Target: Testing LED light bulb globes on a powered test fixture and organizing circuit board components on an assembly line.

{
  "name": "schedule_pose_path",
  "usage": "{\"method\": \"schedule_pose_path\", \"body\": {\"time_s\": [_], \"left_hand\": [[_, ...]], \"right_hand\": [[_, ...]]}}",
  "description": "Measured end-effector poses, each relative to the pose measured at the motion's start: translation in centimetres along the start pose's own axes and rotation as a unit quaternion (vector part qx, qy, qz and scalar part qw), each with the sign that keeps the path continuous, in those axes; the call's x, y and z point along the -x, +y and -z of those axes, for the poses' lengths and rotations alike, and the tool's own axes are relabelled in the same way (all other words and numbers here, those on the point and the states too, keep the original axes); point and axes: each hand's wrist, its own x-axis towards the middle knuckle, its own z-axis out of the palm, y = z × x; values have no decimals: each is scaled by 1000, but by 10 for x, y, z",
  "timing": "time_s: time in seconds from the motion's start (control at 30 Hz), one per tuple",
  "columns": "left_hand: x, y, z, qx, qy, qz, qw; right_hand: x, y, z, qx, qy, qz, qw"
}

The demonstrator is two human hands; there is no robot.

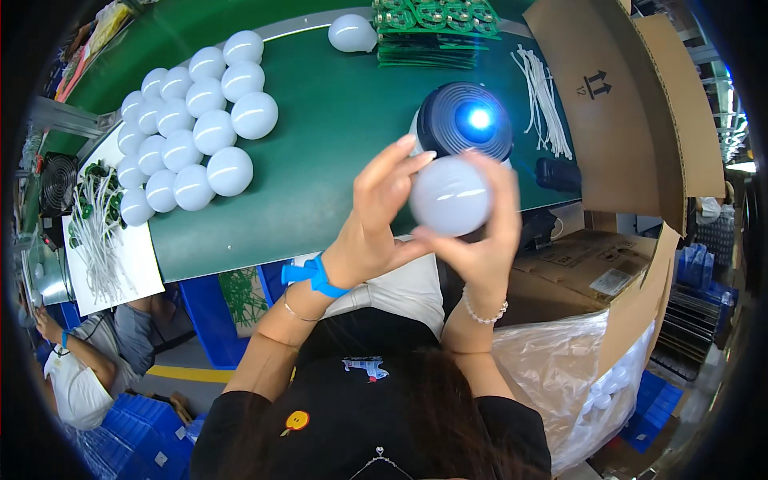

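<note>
A round white bulb cover (450, 196) is gripped in my right hand (488, 232), whose fingers wrap its right side. My left hand (382, 200) is beside the cover with fingers spread, the thumb close to its lower left; whether it touches is unclear. Just beyond both hands stands a round black ridged device (438, 112) with a bright blue-white light glowing in it. The cover's far edge overlaps the device in view. Several similar white bulb covers (214, 132) stand in rows on the left of the green table (320, 160).
One more white cover (352, 34) lies at the back, beside stacked green circuit boards (432, 52). White wires (540, 96) and a black object (558, 174) lie right, near an open cardboard box (620, 120). Wired green pieces (100, 232) sit left, near another person (80, 376).
</note>
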Motion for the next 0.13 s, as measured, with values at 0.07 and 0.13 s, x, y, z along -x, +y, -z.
{"method": "schedule_pose_path", "body": {"time_s": [0.07, 0.13], "left_hand": [[6, 1, 2, -49, -48, 95, 993], [8, -3, -1, -115, -100, 149, 977]], "right_hand": [[-3, 8, 8, -152, 125, -82, 977], [-7, 16, 14, -188, 176, -69, 964]]}}
